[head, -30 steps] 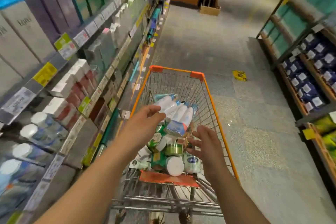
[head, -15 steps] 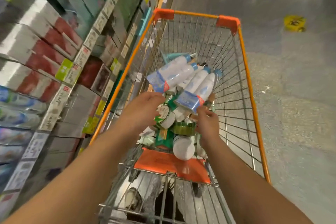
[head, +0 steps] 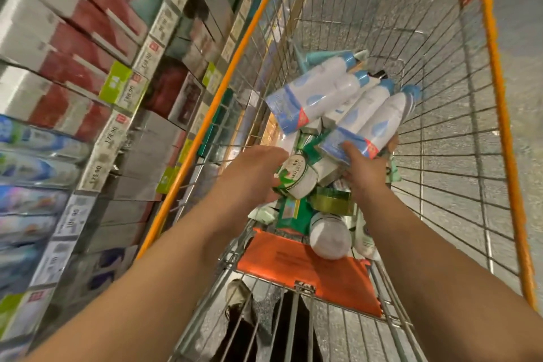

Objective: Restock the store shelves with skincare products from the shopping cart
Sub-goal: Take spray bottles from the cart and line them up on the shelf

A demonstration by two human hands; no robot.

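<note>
An orange-rimmed wire shopping cart (head: 496, 73) holds a heap of skincare goods. On top lie two twin packs of white tubes with blue caps, one pack (head: 317, 91) to the left and one pack (head: 373, 120) to the right. My right hand (head: 364, 167) grips the lower end of the right pack, thumb on top. My left hand (head: 258, 173) reaches into the cart and its fingers touch a round white jar with a green label (head: 298, 178); the fingertips are hidden behind the hand.
Shelves (head: 88, 114) of red-and-white boxes, grey boxes and blue tubes with price tags run along the left, close to the cart. More jars, a white one (head: 329, 236) among them, and green boxes lie low in the cart. An orange child-seat flap (head: 305, 273) sits nearest me. Grey floor lies to the right.
My head has tipped down and closer to the cart. My right hand moved up and took hold of the right tube pack; my left hand slid further in, onto the green-label jar.
</note>
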